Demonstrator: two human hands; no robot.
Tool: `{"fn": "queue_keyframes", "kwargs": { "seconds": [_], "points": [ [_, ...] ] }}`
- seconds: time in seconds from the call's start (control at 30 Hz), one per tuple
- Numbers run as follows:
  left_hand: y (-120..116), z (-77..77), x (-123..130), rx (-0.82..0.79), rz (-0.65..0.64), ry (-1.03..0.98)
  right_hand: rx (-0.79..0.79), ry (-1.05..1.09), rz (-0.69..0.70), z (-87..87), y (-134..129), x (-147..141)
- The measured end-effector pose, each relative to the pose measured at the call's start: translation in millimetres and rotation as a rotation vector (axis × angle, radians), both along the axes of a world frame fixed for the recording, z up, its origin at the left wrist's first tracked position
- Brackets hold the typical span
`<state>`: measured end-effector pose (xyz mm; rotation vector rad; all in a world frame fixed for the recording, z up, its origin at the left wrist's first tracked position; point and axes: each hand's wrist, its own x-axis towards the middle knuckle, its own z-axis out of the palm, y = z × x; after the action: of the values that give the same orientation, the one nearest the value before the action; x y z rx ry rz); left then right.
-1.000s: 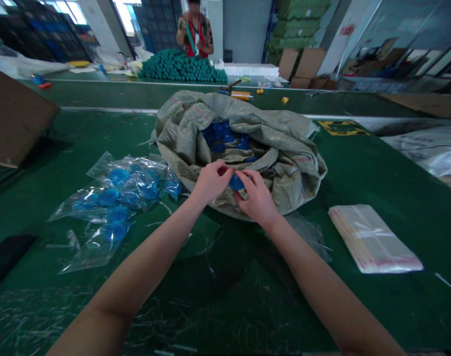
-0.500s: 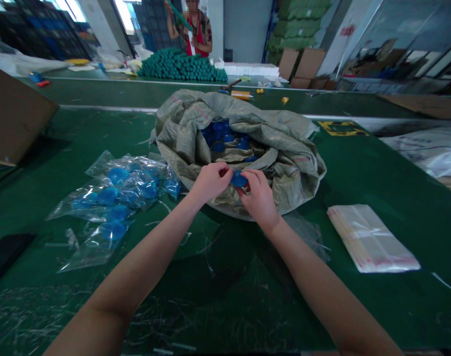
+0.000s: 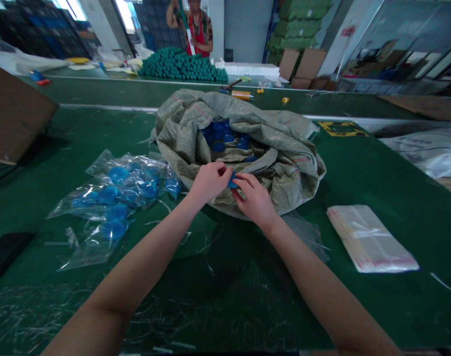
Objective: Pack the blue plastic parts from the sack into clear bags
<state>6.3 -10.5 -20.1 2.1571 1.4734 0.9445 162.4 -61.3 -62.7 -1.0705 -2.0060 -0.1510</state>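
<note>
“One view, the head's: what's changing?”

“The blue piece (image 3: 232, 180) is showing less face than half a second ago, probably being turned, so handling is continuing. Left hand (image 3: 211, 180) and right hand (image 3: 255, 199) are pinching it, nearly closed, over the six-o'clock side of the sack (image 3: 190, 143).”

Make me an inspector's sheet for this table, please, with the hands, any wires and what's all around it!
Surface: green tabletop, marked with pale streaks.
Job's things: blue piece, held; open woven sack with blue pieces inside; bagged blue pieces to the left; stack of clear bags to the right.
Clutter: dark flat object near the left edge; loose white strip beside the stack.
Hands: left hand and right hand both pinch the blue piece.
Cables: thin dark line below the cardboard box; can't tell if it's a cable.
Surroundings: a person behind a heap of green rods.
</note>
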Motion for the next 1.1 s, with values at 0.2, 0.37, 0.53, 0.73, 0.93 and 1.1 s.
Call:
{"fn": "queue_keyframes", "kwargs": {
  "seconds": [0.2, 0.37, 0.53, 0.73, 0.93, 1.1],
  "points": [
    [-3.4, 3.2, 1.0, 0.065, -0.120, 0.066, 0.029, 0.000, -0.055, -2.6, -2.5, 1.0],
    [-0.1, 1.4, 2.0, 0.106, -0.180, 0.058, 0.058, 0.043, -0.118, -5.1, -4.1, -0.8],
    [2.1, -1.2, 3.5, 0.075, -0.189, 0.058, 0.047, 0.138, -0.131, -6.5, -3.4, -2.5],
    [0.2, 1.7, 3.2, 0.112, -0.178, 0.052, -0.129, 0.488, -0.093, -2.9, 2.6, -6.8],
    [-3.0, 3.0, 3.7, 0.147, -0.227, 0.090, -0.548, 0.951, -0.032, -2.3, 15.6, 0.3],
    [-3.2, 0.3, 4.0, 0.151, -0.241, 0.095, -0.560, 0.937, -0.032, -1.1, 16.9, 2.5]
  ]
}}
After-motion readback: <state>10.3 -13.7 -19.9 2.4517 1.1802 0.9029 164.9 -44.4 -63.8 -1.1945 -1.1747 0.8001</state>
